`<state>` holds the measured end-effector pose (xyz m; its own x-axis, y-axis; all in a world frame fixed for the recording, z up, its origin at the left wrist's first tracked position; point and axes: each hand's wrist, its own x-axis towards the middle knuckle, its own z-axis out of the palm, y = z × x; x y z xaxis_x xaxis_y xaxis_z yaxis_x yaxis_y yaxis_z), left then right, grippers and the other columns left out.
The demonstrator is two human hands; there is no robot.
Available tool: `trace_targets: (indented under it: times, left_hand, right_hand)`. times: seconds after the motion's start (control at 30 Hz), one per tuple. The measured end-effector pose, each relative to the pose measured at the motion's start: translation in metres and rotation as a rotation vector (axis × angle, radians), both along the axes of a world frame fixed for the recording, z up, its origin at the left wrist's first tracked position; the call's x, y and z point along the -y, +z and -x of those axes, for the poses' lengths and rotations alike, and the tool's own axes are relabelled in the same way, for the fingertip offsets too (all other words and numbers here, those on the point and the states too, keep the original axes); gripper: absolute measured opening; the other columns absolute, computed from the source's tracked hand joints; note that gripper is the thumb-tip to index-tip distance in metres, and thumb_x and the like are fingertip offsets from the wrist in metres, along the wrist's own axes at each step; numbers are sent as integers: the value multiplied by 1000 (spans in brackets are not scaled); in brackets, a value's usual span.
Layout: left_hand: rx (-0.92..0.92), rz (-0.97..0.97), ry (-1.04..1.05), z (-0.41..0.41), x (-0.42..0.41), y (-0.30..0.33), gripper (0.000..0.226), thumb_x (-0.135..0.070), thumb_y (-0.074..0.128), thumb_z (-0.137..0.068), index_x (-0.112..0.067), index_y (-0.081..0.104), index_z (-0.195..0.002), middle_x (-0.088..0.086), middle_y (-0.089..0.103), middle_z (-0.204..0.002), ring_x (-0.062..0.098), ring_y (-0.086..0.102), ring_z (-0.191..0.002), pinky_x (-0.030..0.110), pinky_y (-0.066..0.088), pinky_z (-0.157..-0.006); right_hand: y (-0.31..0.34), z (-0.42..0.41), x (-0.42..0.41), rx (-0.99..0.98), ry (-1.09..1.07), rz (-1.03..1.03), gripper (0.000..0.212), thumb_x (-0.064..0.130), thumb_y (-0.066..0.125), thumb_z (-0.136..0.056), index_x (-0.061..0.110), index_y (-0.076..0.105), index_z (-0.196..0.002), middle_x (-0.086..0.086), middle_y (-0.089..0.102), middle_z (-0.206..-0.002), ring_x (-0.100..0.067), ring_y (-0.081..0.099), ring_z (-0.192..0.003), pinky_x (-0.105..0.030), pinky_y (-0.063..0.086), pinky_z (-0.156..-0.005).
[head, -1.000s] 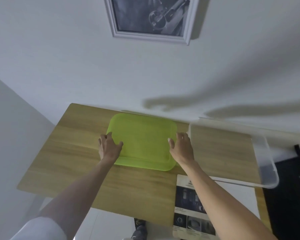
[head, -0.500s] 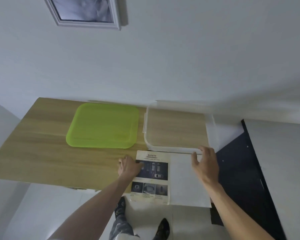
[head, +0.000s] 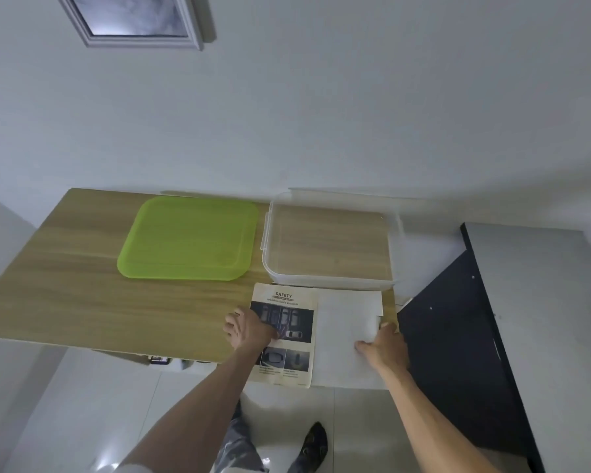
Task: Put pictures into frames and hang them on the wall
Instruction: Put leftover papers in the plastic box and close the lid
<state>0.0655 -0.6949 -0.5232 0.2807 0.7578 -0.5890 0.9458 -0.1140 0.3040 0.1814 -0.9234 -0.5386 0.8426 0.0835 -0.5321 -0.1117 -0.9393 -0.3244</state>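
**Hands on the sheets at the table's near edge**

Left hand [head: 249, 331] lies palm down on the printed sheet [head: 287, 322], fingers loosely spread and pressed flat on its left part, over the row of car photographs; it grips nothing. Right hand [head: 384, 344] rests on the right edge of the white sheet [head: 342, 336], thumb on top and fingers curled around the edge, apparently pinching it; the fingertips beneath are hidden. The two sheets lie side by side, touching, the printed one on the left under the heading "SAFETY". Both overhang the near edge of the table [head: 65, 295], so their lower parts hang over the floor [head: 82, 404].

Just beyond the sheets stands a clear box [head: 328, 285], open-topped, its near wall almost touching their far edges. To its left, close beside it, lies a green lid [head: 188, 238], flat on the wood. Both stand directly between the hands and the wall [head: 321, 114].

On the wall, high and to the left, hangs a frame [head: 140, 39] with a grey moulding and a dark picture inside; only its lower part is in view. It is well apart from both hands, above the lid.

A black panel [head: 458, 336] stands just right of the right hand, beside the table's end. Below the sheets, a patterned shoe [head: 309, 445] shows on the glossy floor.
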Motion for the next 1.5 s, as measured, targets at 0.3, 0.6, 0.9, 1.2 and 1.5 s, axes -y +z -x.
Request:
trace_targets:
  times: [0.3, 0.6, 0.9, 1.2, 1.5]
  left_hand:
    - [100, 36, 1, 8, -7, -10, 92, -27, 92, -55, 0, 36, -123, 15, 52, -120, 35, 46, -119, 45, 42, -101]
    - [384, 277, 19, 23, -13, 0, 44, -17, 69, -77, -13, 50, -116, 9, 64, -101, 26, 68, -85, 41, 59, -70]
    - [526, 558, 136, 51, -32, 8, 38, 14, 61, -81, -9, 56, -112, 26, 71, -102, 43, 68, -91, 57, 57, -78]
    - [605, 639, 151, 68, -58, 16, 36, 12, 60, -84, -11, 58, -111, 23, 73, -98, 37, 70, -79, 55, 58, -75]
    - [698, 671, 37, 74, -80, 41, 39, 13, 62, -83, -5, 55, -116, 19, 75, -94, 30, 71, -80, 37, 57, -63]
  right_hand:
    - [-4, -7, 3, -43, -114, -139, 88, 33, 90, -59, 3, 40, -125, -15, 50, -123, -35, 59, -102, -45, 56, -81]
    - [-4, -4, 12, -32, -98, -212, 77, 35, 89, -64, 12, 42, -121, -7, 58, -114, -30, 62, -97, -44, 58, -79]
    - [0, -5, 35, -244, -303, -541, 57, 5, 81, -77, 15, 47, -122, -6, 64, -114, -22, 65, -91, -34, 55, -68]
    - [30, 13, 29, -334, -290, -686, 36, 0, 75, -82, 16, 60, -111, -7, 70, -107, -24, 70, -92, -33, 57, -65]
    - [71, 27, 15, -225, -225, -701, 34, 5, 76, -82, 20, 61, -108, -7, 70, -108, -27, 68, -98, -39, 57, -75]
